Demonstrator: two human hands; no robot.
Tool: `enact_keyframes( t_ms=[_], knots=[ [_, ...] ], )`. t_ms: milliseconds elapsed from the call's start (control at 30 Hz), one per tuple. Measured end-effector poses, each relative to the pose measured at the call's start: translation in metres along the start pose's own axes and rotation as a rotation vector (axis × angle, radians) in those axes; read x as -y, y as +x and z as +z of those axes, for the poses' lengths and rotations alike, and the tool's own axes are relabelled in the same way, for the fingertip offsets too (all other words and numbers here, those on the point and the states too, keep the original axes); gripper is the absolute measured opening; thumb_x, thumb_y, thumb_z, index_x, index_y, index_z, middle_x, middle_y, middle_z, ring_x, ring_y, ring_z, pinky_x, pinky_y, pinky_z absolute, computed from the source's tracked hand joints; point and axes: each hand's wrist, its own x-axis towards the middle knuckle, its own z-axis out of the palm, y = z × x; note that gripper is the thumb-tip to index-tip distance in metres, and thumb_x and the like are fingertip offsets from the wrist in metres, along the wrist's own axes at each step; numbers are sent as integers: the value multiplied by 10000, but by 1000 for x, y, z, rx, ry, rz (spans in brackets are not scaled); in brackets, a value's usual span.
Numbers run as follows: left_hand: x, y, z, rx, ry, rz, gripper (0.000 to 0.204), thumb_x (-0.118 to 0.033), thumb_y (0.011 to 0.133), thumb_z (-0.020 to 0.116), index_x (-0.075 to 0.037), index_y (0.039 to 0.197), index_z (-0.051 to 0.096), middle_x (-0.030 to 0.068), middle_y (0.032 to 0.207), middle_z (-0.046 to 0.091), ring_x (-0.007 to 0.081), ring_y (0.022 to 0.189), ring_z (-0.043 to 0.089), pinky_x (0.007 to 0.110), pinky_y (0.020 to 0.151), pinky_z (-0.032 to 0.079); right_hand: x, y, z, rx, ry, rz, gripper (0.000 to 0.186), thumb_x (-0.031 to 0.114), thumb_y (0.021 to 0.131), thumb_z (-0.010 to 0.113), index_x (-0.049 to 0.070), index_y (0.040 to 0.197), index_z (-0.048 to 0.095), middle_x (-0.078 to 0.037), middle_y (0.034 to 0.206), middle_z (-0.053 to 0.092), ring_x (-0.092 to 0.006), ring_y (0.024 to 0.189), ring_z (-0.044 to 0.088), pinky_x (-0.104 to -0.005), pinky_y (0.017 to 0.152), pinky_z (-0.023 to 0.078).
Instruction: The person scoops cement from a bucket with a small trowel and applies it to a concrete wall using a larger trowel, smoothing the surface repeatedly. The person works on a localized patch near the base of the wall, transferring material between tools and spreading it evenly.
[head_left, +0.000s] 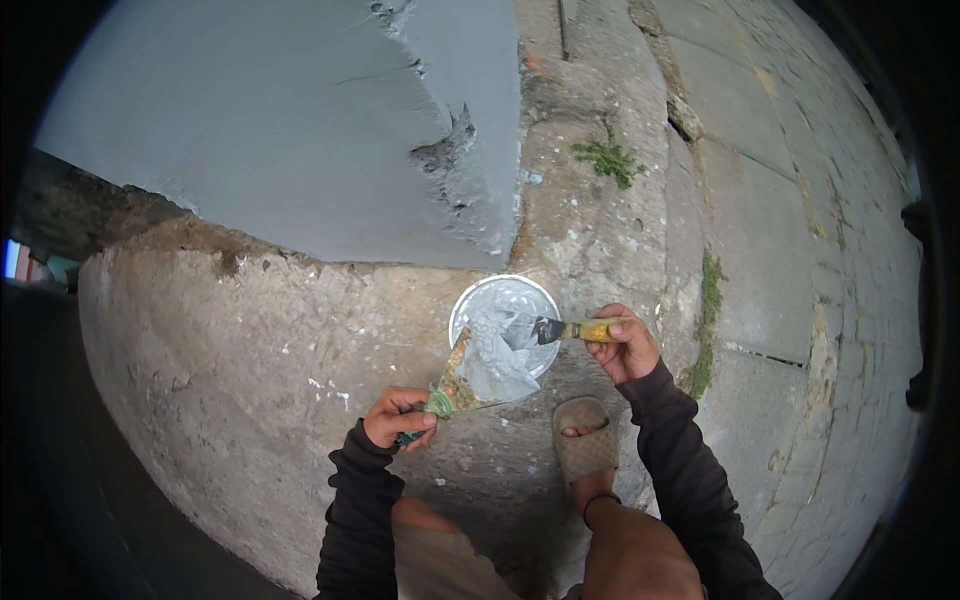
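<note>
A white bucket [455, 318] of pale grey paste stands on the concrete near the wall's corner. My left hand [400, 416] is closed round the green-wrapped handle of a wide putty knife [455, 388]. Its blade lies over the near side of the bucket with a thick heap of grey paste [492, 362] on it. In my right hand [627, 345] is a narrower putty knife with a yellow handle [590, 330]. That knife's blade points left over the bucket and touches the paste; its tip is partly hidden in it.
Just beyond the bucket rises a grey plastered wall [270, 130] with a broken, rough patch [455, 165] along its corner. My sandalled foot [585, 440] is close below the bucket. Weeds [610, 160] grow by the paving [750, 220] on the right. The concrete ledge drops off at the left.
</note>
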Motion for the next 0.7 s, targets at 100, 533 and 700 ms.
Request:
enact_keyframes(
  t_ms=[100,533,700],
  knots=[
    [-5,-4,-6,-65,-18,14,159,-115,887,596,42,897,610,86,606,572,103,420,470,247,410,363,6,-5,-2,8,-57,-2,248,109,815,576,-33,1011,519,-177,838,641,-206,663,640,-261,591,542],
    [-11,-10,18,-436,38,-11,153,-139,901,600,13,885,603,73,562,561,102,361,440,241,361,320,25,-31,6,-17,12,-93,245,61,810,576,-6,1037,512,-217,948,636,-257,741,646,-302,626,533],
    [-16,-22,47,-398,-17,-59,146,-148,899,608,-5,869,604,53,559,553,96,364,444,232,362,324,43,-36,27,130,-73,-39,325,-7,773,587,-20,1091,517,-224,1056,611,-265,863,641,-330,693,531]
  ],
)
